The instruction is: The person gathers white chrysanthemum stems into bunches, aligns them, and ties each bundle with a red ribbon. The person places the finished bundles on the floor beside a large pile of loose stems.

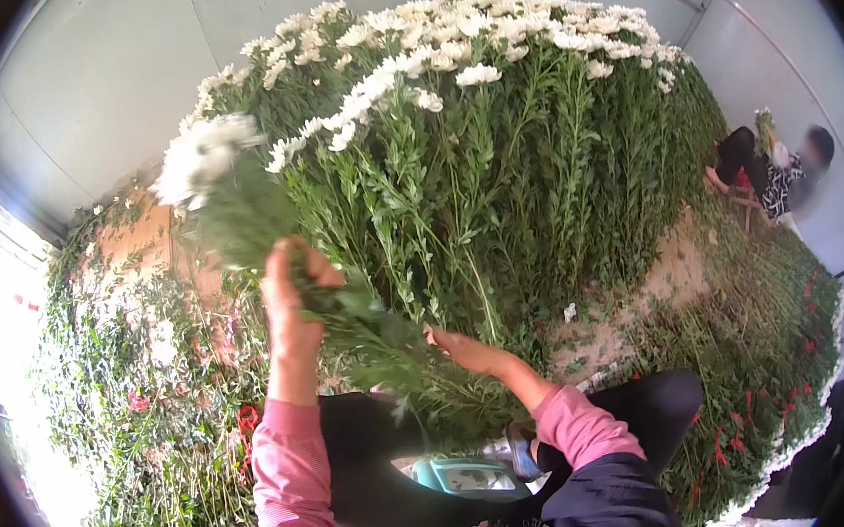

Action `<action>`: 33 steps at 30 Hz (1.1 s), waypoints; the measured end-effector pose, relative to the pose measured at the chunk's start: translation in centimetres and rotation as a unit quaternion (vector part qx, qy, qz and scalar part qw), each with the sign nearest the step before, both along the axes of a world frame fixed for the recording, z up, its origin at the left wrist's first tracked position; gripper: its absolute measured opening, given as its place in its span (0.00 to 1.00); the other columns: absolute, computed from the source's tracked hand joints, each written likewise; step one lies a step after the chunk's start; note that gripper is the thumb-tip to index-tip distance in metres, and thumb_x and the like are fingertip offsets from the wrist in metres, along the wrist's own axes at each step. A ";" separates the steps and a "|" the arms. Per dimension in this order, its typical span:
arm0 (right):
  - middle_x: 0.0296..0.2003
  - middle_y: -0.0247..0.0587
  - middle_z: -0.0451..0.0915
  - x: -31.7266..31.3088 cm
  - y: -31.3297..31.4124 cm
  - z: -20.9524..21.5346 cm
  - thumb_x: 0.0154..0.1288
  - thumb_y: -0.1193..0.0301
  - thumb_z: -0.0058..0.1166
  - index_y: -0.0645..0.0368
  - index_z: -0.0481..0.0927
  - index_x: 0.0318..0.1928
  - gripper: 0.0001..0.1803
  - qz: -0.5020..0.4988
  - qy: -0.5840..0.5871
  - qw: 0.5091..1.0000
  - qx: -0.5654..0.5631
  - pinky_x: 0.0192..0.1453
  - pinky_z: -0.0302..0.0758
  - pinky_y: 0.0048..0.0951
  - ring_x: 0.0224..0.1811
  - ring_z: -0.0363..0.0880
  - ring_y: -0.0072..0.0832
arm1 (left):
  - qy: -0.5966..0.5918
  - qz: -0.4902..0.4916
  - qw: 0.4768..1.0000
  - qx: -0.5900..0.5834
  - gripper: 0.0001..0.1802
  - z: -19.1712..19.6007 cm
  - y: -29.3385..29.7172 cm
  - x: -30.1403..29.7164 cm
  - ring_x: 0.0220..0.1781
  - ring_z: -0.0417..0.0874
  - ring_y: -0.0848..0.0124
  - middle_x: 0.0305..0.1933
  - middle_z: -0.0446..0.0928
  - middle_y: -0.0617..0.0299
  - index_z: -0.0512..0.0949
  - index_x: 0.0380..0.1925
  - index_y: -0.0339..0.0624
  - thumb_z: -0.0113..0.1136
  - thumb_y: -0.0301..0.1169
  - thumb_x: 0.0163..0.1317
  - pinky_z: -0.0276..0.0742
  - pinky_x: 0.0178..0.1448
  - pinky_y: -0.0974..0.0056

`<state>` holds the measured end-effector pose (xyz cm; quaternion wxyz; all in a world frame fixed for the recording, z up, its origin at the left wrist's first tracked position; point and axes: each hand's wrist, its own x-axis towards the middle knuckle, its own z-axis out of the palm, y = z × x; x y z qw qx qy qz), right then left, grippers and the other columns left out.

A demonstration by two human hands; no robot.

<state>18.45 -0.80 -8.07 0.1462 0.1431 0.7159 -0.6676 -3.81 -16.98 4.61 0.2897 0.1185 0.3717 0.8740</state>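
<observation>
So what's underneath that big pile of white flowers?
Sandy floor littered with cut stems shows at the edge of the flower pile. Whatever lies beneath the pile itself is covered.

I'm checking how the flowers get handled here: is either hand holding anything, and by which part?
The left hand grips a bunch of white flowers around its green stems, below the blooms. The right hand touches the bunch's lower stems; whether it grips them cannot be told.

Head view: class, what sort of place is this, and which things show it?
Probably a cut-flower sorting shed. A huge stack of white flowers on green stems fills it, trimmed stems and leaves litter the floor, and the left hand grips a bunch while another person sits nearby.
</observation>
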 end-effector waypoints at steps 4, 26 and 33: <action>0.71 0.57 0.63 4.4 4.9 -8.4 0.70 0.34 0.39 0.58 0.70 0.69 0.44 -0.053 -0.351 0.916 0.189 0.78 0.56 0.47 0.74 0.60 0.48 | -0.023 0.028 0.999 0.013 0.17 -0.3 -4.9 -1.6 0.21 0.63 0.77 0.23 0.64 0.70 0.74 0.40 0.47 0.59 0.49 0.69 0.63 0.26 0.69; 0.38 0.38 0.78 -14.5 11.0 -5.4 0.70 0.58 0.56 0.52 0.80 0.44 0.12 -0.252 0.166 0.740 0.602 0.40 0.77 0.38 0.38 0.77 0.32 | -0.087 0.032 0.983 -0.156 0.14 0.2 1.4 0.7 0.15 0.62 0.75 0.18 0.63 0.67 0.70 0.32 0.48 0.60 0.43 0.68 0.62 0.20 0.66; 0.23 0.32 0.78 -9.9 12.3 3.7 0.79 0.68 0.43 0.56 0.78 0.43 0.10 -0.487 0.257 0.773 0.316 0.18 0.67 0.21 0.17 0.69 0.19 | -0.094 0.039 0.977 -0.186 0.14 -0.5 2.3 0.3 0.15 0.63 0.75 0.18 0.65 0.66 0.69 0.32 0.47 0.61 0.40 0.68 0.62 0.21 0.67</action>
